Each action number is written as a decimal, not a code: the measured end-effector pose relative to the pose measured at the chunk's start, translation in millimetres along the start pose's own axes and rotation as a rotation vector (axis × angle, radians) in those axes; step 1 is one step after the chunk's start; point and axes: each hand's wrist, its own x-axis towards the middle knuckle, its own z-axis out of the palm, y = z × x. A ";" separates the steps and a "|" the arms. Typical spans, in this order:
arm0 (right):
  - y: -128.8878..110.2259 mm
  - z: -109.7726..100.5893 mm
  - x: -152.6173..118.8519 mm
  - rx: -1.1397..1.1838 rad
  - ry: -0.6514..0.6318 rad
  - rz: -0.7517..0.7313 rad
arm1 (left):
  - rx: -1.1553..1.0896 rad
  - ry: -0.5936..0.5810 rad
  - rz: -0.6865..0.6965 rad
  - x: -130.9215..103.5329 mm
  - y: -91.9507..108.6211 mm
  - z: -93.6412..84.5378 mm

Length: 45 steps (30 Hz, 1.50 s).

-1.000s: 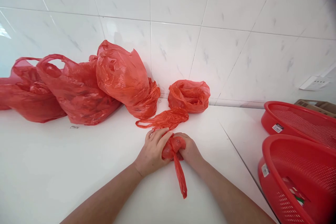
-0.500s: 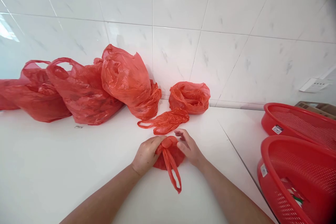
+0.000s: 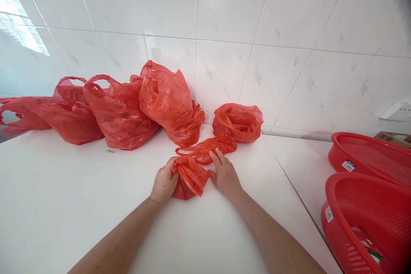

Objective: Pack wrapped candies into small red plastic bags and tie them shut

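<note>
A small red plastic bag (image 3: 188, 182) with something dark inside rests on the white table in front of me. My left hand (image 3: 165, 182) is closed round its gathered top on the left side. My right hand (image 3: 224, 173) has its fingers apart, with the thumb close to the bag's right edge. Whether that thumb touches the bag I cannot tell. Just beyond lies a flat, crumpled red plastic bag (image 3: 205, 150), partly behind my right fingertips.
Several filled red bags (image 3: 125, 115) stand along the tiled wall (image 3: 224, 72) at the left. An open-topped red bag (image 3: 239, 124) sits farther back. At right are two red plastic baskets (image 3: 334, 205), the nearer one holding small items.
My left hand has drawn the small bag's top leftwards, and its loose handle no longer hangs toward me. My right hand has moved slightly, fingers spread. The view has shifted left.
</note>
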 end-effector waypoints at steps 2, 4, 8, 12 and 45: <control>-2.7 1.8 3.4 -0.061 0.006 -0.009 | -0.054 0.085 -0.037 3.3 -2.5 -2.1; -2.8 3.3 4.8 -0.093 0.000 -0.012 | -0.110 0.169 -0.080 7.3 -5.6 -4.9; 1.8 5.8 3.9 -0.109 0.030 0.002 | -0.238 0.340 -0.159 16.7 -14.5 -12.1; 7.2 6.9 3.7 -0.061 0.060 0.029 | -0.272 0.541 -0.201 25.5 -27.8 -22.3; 8.2 -19.7 3.2 1.031 0.175 0.321 | 0.202 -0.283 0.184 -5.4 20.8 31.7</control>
